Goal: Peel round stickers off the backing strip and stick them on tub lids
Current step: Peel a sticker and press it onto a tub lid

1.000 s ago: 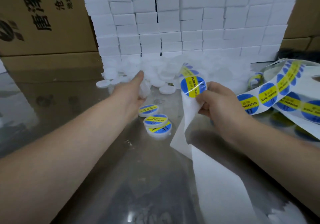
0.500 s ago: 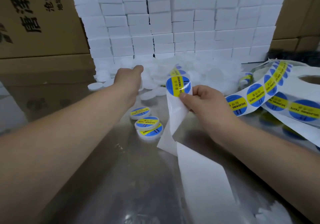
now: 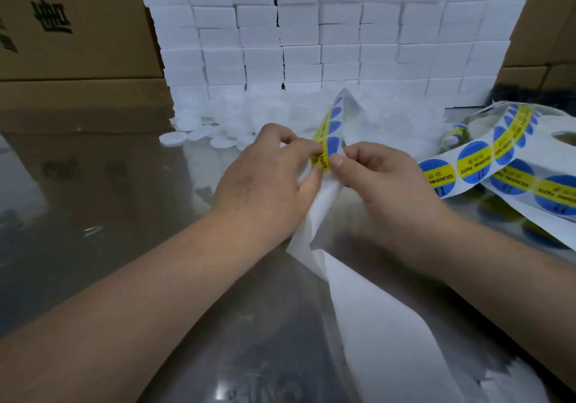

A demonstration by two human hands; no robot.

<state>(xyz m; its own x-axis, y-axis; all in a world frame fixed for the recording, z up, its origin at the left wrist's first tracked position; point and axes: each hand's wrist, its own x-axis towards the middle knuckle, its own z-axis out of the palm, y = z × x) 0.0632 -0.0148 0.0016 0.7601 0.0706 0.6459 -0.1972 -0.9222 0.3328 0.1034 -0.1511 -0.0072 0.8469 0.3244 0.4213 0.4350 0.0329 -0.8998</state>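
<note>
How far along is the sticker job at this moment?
Done: the backing strip trailing toward the camera is bare, its stickers gone; no finished tubs show. In hand: the left hand pinches one round sticker while the right hand pinches the strip beside it. Left: many unpeeled stickers at right and a pile of plain white lids.

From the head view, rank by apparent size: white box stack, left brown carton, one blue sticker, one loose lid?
Largest: white box stack.
Then: brown carton.
The blue sticker and loose lid look alike; the sticker is nearer, so unranked.
</note>
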